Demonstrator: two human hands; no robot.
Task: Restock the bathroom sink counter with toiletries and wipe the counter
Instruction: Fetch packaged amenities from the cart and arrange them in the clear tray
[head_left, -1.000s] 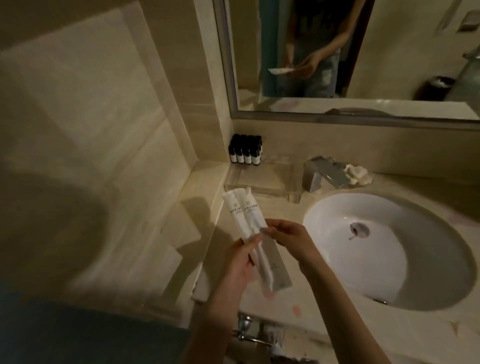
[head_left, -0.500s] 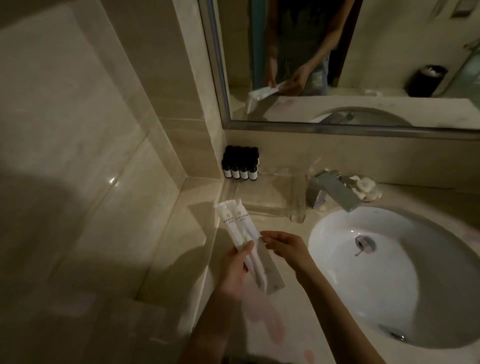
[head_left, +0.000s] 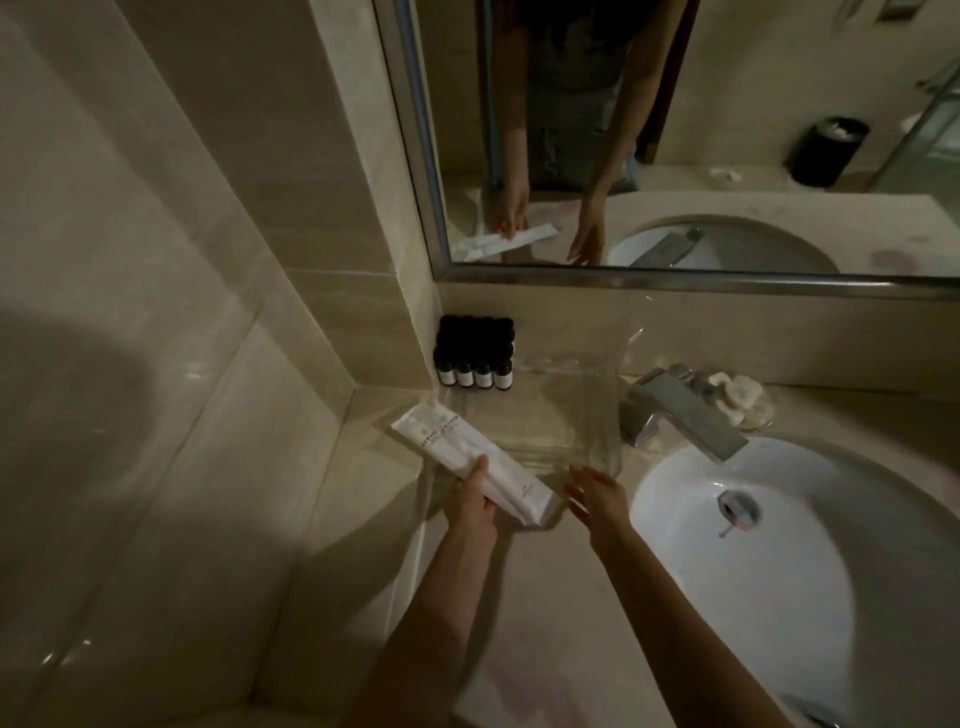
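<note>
The picture is dim, yellowish and soft. The white oval ceramic sink basin (head_left: 769, 566) at the near right is the brightest area. A broad dark shadow crosses the glossy beige tiled wall (head_left: 156, 249) on the left, which carries faint glints. The small black bottles (head_left: 474, 364) in the far corner merge into gloom. The silver-framed mirror (head_left: 753, 130) leans with wide-angle distortion, and the bare forearms (head_left: 696, 618) blur at the near edge.
</note>
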